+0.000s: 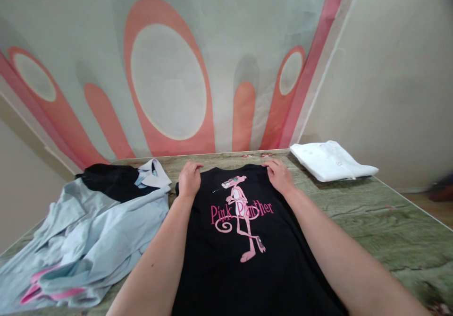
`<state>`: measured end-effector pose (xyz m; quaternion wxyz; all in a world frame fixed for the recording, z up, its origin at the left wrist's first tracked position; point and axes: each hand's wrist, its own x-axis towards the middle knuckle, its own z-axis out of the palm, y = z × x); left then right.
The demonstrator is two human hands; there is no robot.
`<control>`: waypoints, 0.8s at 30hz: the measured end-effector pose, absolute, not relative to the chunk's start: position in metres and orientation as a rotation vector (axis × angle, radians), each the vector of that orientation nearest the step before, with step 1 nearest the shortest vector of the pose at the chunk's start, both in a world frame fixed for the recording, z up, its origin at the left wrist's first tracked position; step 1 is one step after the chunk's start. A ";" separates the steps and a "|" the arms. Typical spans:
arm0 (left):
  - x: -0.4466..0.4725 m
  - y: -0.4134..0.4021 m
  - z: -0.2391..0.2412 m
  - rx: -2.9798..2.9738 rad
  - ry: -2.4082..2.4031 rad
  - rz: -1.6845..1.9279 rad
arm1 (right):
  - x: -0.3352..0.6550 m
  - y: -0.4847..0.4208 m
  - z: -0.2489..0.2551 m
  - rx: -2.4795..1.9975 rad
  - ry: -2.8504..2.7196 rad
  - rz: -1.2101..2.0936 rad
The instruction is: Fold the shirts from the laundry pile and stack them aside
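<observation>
A black T-shirt [212,269] with a pink cartoon panther and the words "Pink Panther" lies spread on the table, its collar end away from me. At its far left shoulder, my left hand [190,179] is closed on the cloth, thumb and fingers together. My right hand [279,175] pinches the far right shoulder in the same way. Both forearms reach along the shirt's sides. No sleeves stick out past the sides; they seem tucked under. The fabric between the fingertips is mostly hidden.
Rumpled light-blue clothes [106,231], with a black piece [109,179] and a pink strip [71,293], are heaped at the left. A folded white garment [329,161] sits at the back right. The wood-grain table [354,221] meets a patterned wall [222,61].
</observation>
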<state>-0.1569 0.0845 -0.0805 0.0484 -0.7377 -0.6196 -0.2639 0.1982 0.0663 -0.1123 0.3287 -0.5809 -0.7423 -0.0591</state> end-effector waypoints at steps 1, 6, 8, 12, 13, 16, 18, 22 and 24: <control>-0.156 0.086 -0.083 -2.337 -1.855 -0.770 | 0.200 0.068 -0.115 -1.473 -2.023 -0.091; -0.151 0.095 -0.098 -2.633 -1.735 -0.557 | 0.204 0.076 -0.126 -1.440 -2.166 -0.002; -0.151 0.097 -0.102 -2.667 -1.725 -0.480 | 0.205 0.081 -0.123 -1.443 -2.200 0.011; -0.151 0.100 -0.108 -2.619 -1.796 -0.377 | 0.208 0.091 -0.106 -1.471 -2.266 0.033; -0.151 0.100 -0.109 -2.599 -1.819 -0.360 | 0.207 0.091 -0.100 -1.488 -2.268 0.030; -0.149 0.101 -0.111 -2.558 -1.866 -0.315 | 0.196 0.075 -0.087 -1.527 -2.257 0.011; -0.148 0.101 -0.111 -2.543 -1.882 -0.292 | 0.182 0.048 -0.086 -1.498 -2.268 0.031; -0.146 0.099 -0.109 -2.519 -1.899 -0.254 | 0.161 -0.030 -0.101 -1.413 -2.299 0.101; -0.144 0.097 -0.107 -2.500 -1.913 -0.234 | 0.161 -0.060 -0.108 -1.449 -2.293 0.050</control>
